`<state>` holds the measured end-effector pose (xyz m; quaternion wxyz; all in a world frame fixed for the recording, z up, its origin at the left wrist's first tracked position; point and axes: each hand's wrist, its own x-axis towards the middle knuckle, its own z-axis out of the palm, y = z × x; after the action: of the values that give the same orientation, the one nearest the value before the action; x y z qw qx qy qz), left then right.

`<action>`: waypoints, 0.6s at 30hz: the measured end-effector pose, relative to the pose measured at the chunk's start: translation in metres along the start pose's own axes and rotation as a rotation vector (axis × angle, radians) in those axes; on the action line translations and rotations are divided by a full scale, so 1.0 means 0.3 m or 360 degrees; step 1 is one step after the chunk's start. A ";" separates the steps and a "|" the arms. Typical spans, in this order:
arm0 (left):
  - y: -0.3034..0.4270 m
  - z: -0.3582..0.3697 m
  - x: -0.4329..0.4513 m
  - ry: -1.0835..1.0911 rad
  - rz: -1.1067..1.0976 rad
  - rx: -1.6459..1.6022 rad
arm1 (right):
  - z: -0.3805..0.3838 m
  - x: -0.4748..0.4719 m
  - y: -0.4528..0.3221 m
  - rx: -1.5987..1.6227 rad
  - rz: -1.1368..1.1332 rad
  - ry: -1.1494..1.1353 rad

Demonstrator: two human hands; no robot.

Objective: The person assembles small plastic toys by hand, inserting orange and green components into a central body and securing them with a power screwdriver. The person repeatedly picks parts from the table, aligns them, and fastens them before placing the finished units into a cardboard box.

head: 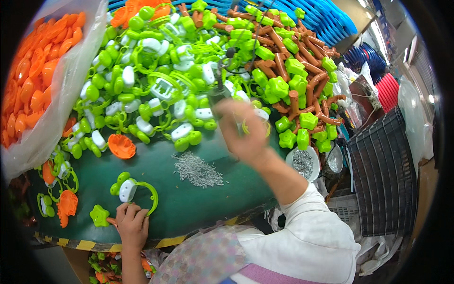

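On the green tabletop (159, 159), my left hand (132, 222) grips a toy part made of a light green ring (154, 197) with a white piece (127, 190) and green lobes. A brown branch-shaped piece with a green star end (99, 216) is also at these fingers, pointing left. My right hand (244, 131), blurred, is closed around a dark electric screwdriver (220, 97) hanging from a cord, over the edge of the parts pile. Small metal screws or pins (198, 171) lie loose between the hands. An orange shell (121, 146) lies beyond my left hand.
Green and white ring parts (163, 88) are heaped at the back, brown branch pieces (294, 97) at the right. A plastic bag of orange shells (35, 78) stands left. Bowls of metal pieces (302, 161) and a black crate (383, 174) are right. Striped tape (172, 241) marks the near edge.
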<state>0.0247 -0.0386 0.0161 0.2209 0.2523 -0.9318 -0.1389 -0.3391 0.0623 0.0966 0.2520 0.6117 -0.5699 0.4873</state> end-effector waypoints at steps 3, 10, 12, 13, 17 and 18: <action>0.017 0.000 0.005 -0.0022 -0.0059 -0.0006 | -0.267 0.016 0.223 -0.0520 0.0566 0.0563; 0.009 0.011 0.017 -0.0059 -0.0009 0.0001 | -0.553 -0.162 0.472 -0.1257 0.1284 -0.0443; 0.001 0.004 0.009 -0.0053 0.0015 0.0079 | -0.546 -0.138 0.441 -0.1173 0.1073 -0.0046; 0.014 0.010 0.025 -0.0055 0.0027 0.0125 | -0.560 -0.125 0.417 -0.0922 0.0944 0.0299; -0.001 0.007 0.008 0.0008 0.0022 0.0193 | -0.404 0.019 0.058 -0.0090 0.0576 0.0710; -0.012 0.010 0.008 0.0022 0.0065 0.0187 | -0.359 0.025 0.002 0.0200 0.0222 0.0680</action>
<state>0.0228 -0.0425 0.0129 0.2151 0.2468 -0.9417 -0.0778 -0.3739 0.1517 0.1459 0.2942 0.4683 -0.5131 0.6564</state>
